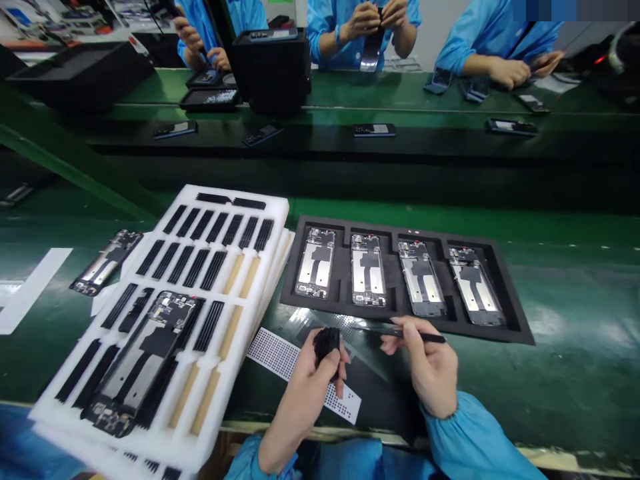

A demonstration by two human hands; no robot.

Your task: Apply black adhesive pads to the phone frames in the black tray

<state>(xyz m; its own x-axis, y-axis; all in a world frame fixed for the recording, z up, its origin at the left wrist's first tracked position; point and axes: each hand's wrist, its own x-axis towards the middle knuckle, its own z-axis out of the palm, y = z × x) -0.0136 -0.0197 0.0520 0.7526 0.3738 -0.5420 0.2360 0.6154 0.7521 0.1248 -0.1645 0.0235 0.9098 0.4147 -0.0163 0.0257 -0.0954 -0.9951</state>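
Observation:
My left hand [313,380] is closed around a small stack of black plastic parts [327,343], upright above the bench. My right hand [430,367] pinches a dark, slim tool that looks like tweezers [433,338], its thin tip pointing left toward the stack. Under my left hand lies a white sheet with rows of black dots [275,353]. Just beyond my hands, a black foam tray [517,323] holds several opened phone bodies, among them one phone body [369,270] near the middle. To the left, a white foam tray [210,380] carries rows of black parts, with another opened phone body [145,360] resting on top.
One more phone body [107,261] lies left of the white tray, near a white strip [37,290]. Phones, including one phone [374,130], sit along the dark conveyor. Across it, people in blue sleeves [325,30] handle phones. A green beam [65,157] slants at left.

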